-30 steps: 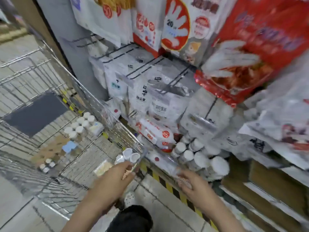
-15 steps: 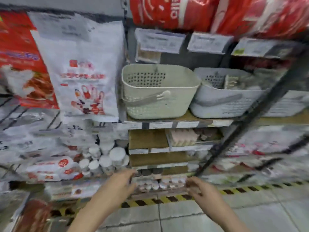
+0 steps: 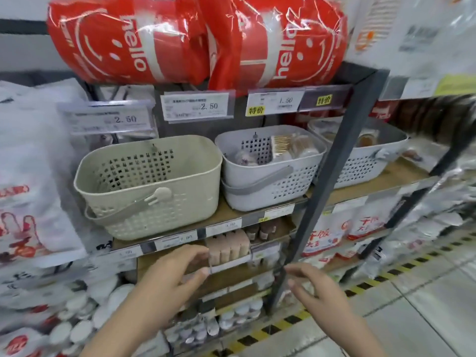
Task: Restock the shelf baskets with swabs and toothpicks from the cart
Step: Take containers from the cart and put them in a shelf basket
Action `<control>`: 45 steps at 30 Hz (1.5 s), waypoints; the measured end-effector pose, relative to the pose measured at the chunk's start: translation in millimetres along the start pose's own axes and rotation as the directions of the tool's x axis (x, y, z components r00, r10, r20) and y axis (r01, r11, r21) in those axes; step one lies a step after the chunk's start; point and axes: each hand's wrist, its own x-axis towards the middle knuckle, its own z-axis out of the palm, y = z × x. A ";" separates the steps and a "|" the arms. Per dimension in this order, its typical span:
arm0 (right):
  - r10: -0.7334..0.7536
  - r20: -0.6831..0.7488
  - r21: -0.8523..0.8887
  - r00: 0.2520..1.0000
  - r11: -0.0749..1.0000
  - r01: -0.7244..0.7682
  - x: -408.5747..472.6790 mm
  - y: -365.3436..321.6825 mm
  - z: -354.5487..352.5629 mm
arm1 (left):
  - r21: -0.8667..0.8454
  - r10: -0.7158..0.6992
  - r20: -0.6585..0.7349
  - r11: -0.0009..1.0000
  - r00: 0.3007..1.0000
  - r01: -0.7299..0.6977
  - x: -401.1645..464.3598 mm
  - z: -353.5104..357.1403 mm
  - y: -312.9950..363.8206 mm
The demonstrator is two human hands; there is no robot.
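A clear pack [image 3: 247, 256] is travelling between the left hand [image 3: 175, 276] and right hand [image 3: 311, 287], each pinching an end. Up and left is sitting the beige basket [image 3: 149, 186]; lifting level over its rim seems wisest.

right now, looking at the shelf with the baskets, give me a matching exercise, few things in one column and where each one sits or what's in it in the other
Things:
1. beige basket
2. middle grey basket
3. red hello bags
4. left hand

Places or states:
A. on the top shelf, above the price tags
B. holds packs of toothpicks
C. no stock visible inside
D. raised in front of the lower shelf, fingers spread

Pairs: 1-C, 2-B, 3-A, 4-D
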 end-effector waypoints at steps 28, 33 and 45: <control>-0.016 -0.475 -0.503 0.880 0.826 -0.256 243.2 -71.1 -126.9 | 0.094 -0.060 -0.284 0.992 0.957 0.090 326.6 -0.2 51.7; 0.055 -0.485 -0.554 0.873 0.753 -0.355 250.0 -71.8 -126.1 | 0.190 -0.118 -0.208 0.969 0.971 0.159 330.7 0.0 42.9; 0.073 -0.362 -0.494 0.930 0.831 -0.257 261.4 -66.2 -126.8 | 0.118 -0.233 0.048 0.967 0.971 0.226 324.9 -2.5 48.6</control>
